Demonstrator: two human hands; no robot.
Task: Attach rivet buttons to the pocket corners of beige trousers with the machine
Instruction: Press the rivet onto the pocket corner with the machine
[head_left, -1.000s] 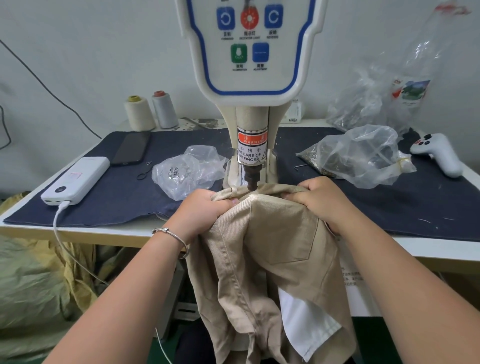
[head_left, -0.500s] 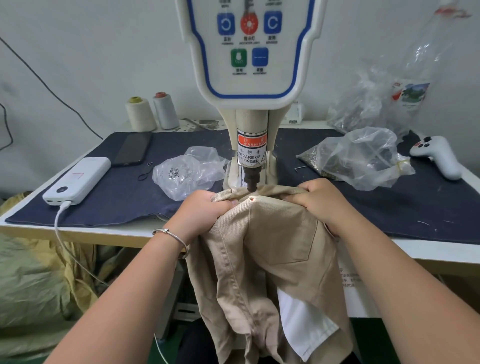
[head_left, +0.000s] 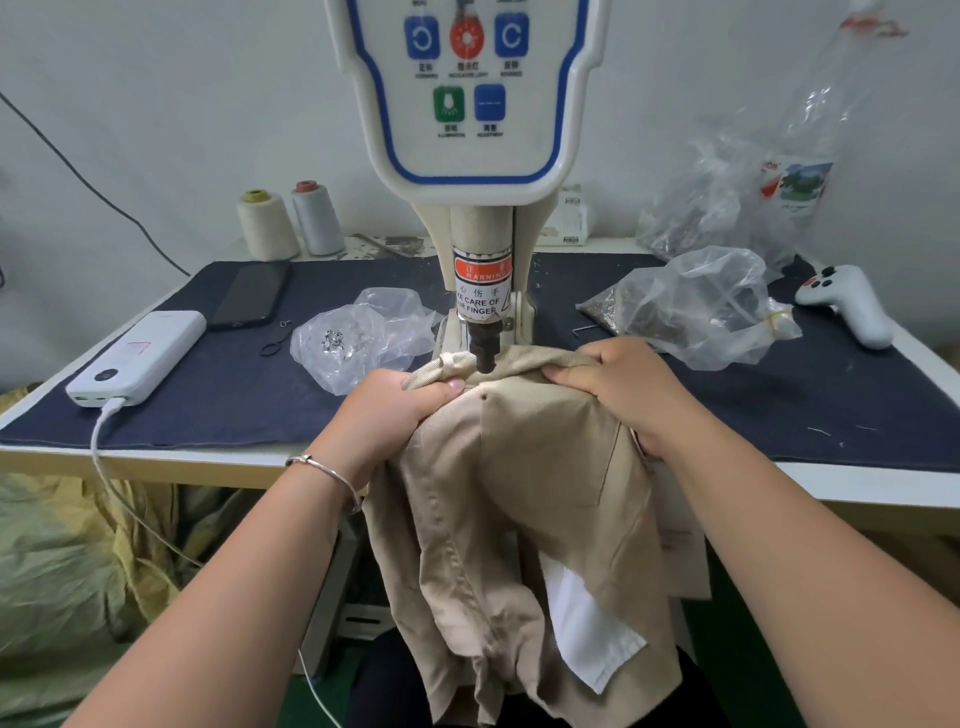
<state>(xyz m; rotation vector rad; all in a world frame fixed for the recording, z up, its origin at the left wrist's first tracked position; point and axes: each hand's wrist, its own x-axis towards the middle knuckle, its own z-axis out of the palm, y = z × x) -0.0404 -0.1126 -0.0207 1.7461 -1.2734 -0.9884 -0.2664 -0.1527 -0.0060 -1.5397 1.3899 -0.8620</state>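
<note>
Now both hands, left hand (head_left: 400, 410) and right hand (head_left: 618, 384), grip the beige trousers (head_left: 540, 467) at centre frame; better keep fingers away from the punch (head_left: 485, 353).

thread cones (head_left: 267, 224) x2 | plastic bags (head_left: 363, 343) x3 | phone (head_left: 252, 301) x1 | power bank (head_left: 137, 356) x1 | hands (head_left: 395, 410) x2

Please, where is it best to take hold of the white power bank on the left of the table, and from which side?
Grip the white power bank across its two long sides near the middle, coming from above. It lies flat on the dark mat, and a cable is plugged into its near end, so avoid that end.
</note>
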